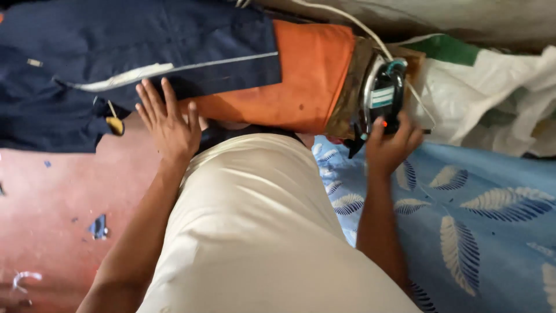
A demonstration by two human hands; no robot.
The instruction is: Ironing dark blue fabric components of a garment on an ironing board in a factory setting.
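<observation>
Dim warm light, soft motion blur

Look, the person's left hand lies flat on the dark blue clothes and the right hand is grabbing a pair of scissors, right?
Not scissors. The head view shows the right hand on an electric iron. The left hand does lie flat on the dark blue clothes.

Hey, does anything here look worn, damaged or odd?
Yes. The pad under the iron looks browned and stained, as if scorched, and the red floor has chipped patches. The right hand holds the iron; the left hand presses the navy garment.
</observation>
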